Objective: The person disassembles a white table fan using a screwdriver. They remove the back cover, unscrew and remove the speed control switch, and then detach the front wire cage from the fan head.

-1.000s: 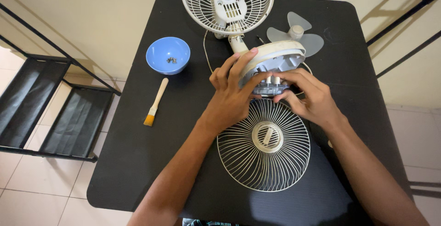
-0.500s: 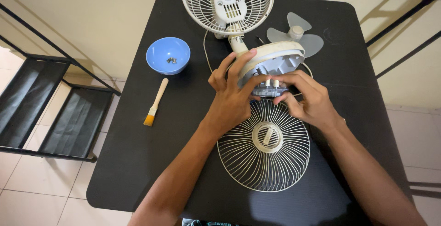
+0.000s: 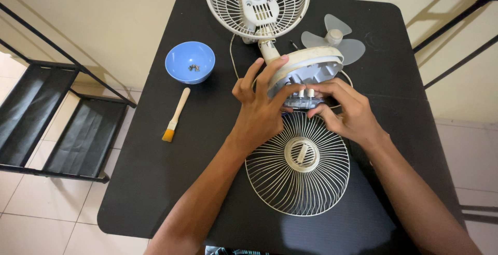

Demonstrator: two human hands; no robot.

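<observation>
1. Fan base (image 3: 311, 63), round and cream, is tipped on its edge between your two hands, near the middle of the black table (image 3: 155, 172), with its hollow underside turned toward you.
2. Your left hand (image 3: 262, 107) has its fingers spread over the left rim of the base, the thumb reaching across to the clear switch block (image 3: 303, 99) at its lower edge. It rests on the base more than it closes around it.
3. Your right hand (image 3: 345, 112) pinches that same block from the right, fingers curled and closed on it.
4. Left of your grip, well apart, stands a blue bowl (image 3: 190, 61) with a few small screws (image 3: 194, 68) in its bottom.
5. Below the bowl, a small brush (image 3: 175, 116) with a pale wooden handle lies on the table.
6. Just below your hands lies the loose wire grille (image 3: 298, 164), flat on the table.
7. Beyond your grip stands the rear grille with motor housing (image 3: 257, 3), and to the right of it the translucent fan blade (image 3: 334, 37) lies near the base.
8. Floor is of pale tiles, and a black metal rack (image 3: 52, 125) stands at the far left.
9. Against half a second ago, your hands sit slightly higher on the base; the other things have not moved.
</observation>
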